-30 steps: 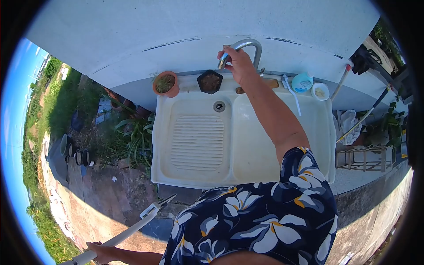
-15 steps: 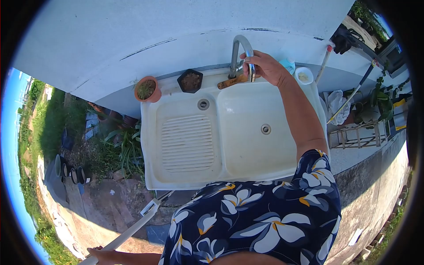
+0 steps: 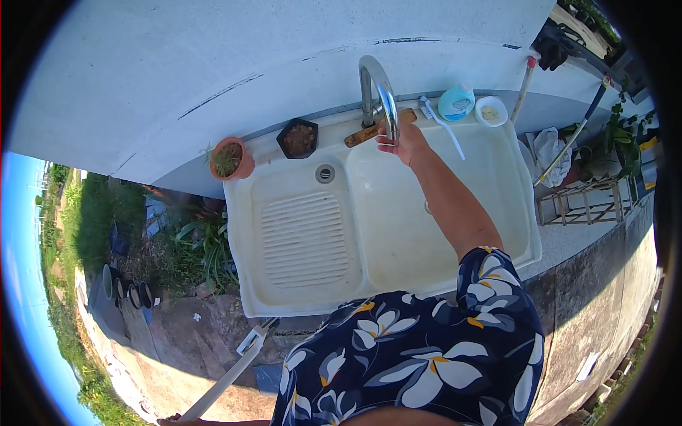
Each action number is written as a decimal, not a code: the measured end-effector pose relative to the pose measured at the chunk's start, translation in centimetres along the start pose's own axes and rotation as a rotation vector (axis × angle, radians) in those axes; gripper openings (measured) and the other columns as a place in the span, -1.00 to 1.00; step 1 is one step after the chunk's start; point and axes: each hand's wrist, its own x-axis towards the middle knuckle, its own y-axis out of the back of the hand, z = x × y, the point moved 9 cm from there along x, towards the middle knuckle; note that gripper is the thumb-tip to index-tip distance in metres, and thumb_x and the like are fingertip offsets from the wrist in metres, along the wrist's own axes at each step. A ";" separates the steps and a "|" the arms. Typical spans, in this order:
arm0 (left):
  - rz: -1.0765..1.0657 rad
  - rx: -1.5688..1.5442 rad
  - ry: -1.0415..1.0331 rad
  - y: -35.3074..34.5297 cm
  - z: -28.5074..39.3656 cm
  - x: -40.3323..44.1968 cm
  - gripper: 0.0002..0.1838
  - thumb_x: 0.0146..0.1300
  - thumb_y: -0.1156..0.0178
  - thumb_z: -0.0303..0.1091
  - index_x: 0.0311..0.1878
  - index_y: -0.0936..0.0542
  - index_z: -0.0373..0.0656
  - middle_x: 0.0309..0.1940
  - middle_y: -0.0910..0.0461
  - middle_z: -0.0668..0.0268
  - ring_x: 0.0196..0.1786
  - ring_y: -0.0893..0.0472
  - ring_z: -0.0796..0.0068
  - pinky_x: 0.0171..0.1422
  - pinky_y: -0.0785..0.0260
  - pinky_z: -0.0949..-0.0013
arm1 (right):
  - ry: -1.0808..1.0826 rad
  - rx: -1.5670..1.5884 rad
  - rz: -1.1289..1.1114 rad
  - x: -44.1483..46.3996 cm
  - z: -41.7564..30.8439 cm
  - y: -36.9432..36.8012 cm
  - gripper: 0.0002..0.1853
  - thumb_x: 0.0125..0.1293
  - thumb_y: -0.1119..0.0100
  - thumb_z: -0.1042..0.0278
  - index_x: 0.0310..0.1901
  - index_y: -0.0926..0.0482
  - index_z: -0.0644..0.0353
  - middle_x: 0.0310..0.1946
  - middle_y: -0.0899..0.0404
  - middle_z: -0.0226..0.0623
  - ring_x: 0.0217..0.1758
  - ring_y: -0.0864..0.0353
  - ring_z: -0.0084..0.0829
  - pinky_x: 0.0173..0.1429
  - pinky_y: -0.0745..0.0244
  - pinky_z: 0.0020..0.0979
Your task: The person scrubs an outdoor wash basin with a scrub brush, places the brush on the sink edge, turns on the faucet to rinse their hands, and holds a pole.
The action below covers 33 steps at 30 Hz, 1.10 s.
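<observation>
My right hand (image 3: 406, 144) is just under the tip of the curved chrome faucet (image 3: 383, 89), fingers stretched out and apart, holding nothing. The faucet stands on the back ledge of a white double sink (image 3: 398, 248) with a ribbed left side. My arm hides most of the right basin's drain. At the bottom left edge my left hand (image 3: 172, 420), partly cut off, is closed round a long white pole (image 3: 220, 389). The pole slants up to a white fitting near the sink's front edge. A brown wooden piece (image 3: 362, 135) lies by the faucet base.
On the back ledge are a terracotta pot (image 3: 231, 160), a black hexagonal pot (image 3: 298, 138), a white brush (image 3: 444, 128), a light-blue bottle (image 3: 456, 104) and a white bowl (image 3: 491, 111). Poles lean at the right beside a wooden rack (image 3: 582, 202). Plants grow at the left.
My right hand has left the side of the faucet spout and come down under its tip, fingers opening. The brush and bottle now show clear of my arm. My left hand still grips the pole.
</observation>
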 end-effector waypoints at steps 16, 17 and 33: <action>0.222 -0.160 -0.058 9.6 9.9 -1.5 -0.73 0.06 -0.28 -0.25 -0.43 -0.51 -0.29 -0.59 -0.53 0.12 -0.60 -0.52 0.25 -0.53 -0.41 0.19 | 0.369 -1.555 0.195 2.6 -7.4 -1.8 -0.40 0.23 0.00 0.36 0.32 -0.13 -0.08 0.09 -0.42 -0.14 0.09 -0.49 -0.13 0.12 -0.43 -0.16; 0.225 -0.187 -0.039 9.6 9.6 -1.3 -0.73 0.06 -0.28 -0.25 -0.43 -0.51 -0.29 -0.60 -0.53 0.13 -0.60 -0.52 0.25 -0.53 -0.41 0.19 | 0.366 -1.618 0.176 1.8 -7.8 -2.2 -0.41 0.22 -0.02 0.35 0.30 -0.14 -0.07 0.06 -0.44 -0.15 0.09 -0.50 -0.13 0.10 -0.43 -0.17; 0.126 -0.419 0.122 7.6 7.6 -1.9 -0.72 0.06 -0.26 -0.22 -0.47 -0.46 -0.24 -0.71 -0.44 0.27 -0.62 -0.50 0.33 -0.58 -0.39 0.27 | -0.208 0.178 -0.180 -3.4 5.5 -0.1 -0.58 0.40 0.20 0.09 0.03 -0.40 0.28 -0.20 -0.51 -0.16 -0.17 -0.57 -0.25 -0.08 -0.54 -0.19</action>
